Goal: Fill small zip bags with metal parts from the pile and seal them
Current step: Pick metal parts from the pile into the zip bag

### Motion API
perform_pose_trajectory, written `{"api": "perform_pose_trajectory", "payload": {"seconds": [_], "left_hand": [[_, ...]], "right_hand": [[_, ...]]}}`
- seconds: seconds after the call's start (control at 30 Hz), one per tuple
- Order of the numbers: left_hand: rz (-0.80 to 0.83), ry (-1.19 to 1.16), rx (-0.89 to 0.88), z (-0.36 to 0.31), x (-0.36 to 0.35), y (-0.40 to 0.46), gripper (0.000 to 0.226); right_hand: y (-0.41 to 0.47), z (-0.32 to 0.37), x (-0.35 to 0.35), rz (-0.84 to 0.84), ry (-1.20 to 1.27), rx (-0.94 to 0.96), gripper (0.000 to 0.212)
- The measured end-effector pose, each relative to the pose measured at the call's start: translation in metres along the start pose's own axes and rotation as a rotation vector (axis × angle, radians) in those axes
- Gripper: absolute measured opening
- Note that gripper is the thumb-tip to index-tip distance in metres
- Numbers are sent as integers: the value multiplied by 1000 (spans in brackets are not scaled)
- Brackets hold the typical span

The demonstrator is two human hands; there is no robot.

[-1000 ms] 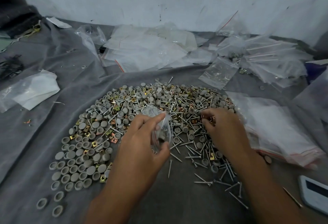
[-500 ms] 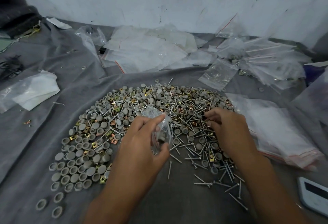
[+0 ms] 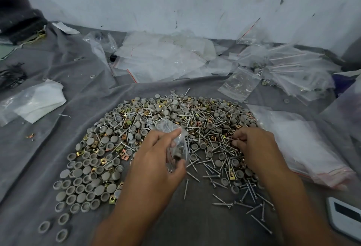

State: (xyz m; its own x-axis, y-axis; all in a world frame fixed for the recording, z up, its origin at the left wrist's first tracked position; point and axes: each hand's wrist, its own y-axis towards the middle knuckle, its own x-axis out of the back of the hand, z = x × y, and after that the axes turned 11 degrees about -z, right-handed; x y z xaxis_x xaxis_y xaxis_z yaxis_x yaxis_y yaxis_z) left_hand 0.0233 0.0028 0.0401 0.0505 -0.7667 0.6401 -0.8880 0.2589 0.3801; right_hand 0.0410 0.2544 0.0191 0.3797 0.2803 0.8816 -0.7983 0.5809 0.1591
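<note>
A: Head view, the only 1 we have. What has changed in the last second?

B: The right hand (image 3: 254, 148) has slid from mid-pile toward the right side and now digs its curled fingertips among the screws (image 3: 218, 160) and brass clips. The left hand (image 3: 156, 160) has barely moved. I read that as another pick in progress, with the filling not yet done.

A: And the grips?

B: The left hand pinches the small zip bag (image 3: 176, 144) between thumb and forefinger, holding it up over the pile (image 3: 156, 128), mouth toward the right hand. A few parts already sit inside. The right fingers are curled together on the parts; whether they actually hold 1 I cannot tell.

A: The other bags?

B: Empty ones (image 3: 304, 148) lie just right of the pile on the grey cloth (image 3: 39, 158); more lie by the wall.
</note>
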Motion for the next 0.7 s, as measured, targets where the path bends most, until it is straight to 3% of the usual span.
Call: {"api": "perform_pose_trajectory", "payload": {"seconds": [0.33,0.5,0.6,0.7], "left_hand": [[-3,-17,1,-1,0,1,64],[-6,-20,-3,-2,0,0,65],[-11,-10,-25,-2,-1,1,65],[-17,-15,-38,-2,-2,2,63]], "right_hand": [[-5,-6,19,-12,232,-43,18],[-14,15,28,165,795,-84,28],[-30,37,27,193,832,97,23],[-54,62,21,87,744,408,17]]}}
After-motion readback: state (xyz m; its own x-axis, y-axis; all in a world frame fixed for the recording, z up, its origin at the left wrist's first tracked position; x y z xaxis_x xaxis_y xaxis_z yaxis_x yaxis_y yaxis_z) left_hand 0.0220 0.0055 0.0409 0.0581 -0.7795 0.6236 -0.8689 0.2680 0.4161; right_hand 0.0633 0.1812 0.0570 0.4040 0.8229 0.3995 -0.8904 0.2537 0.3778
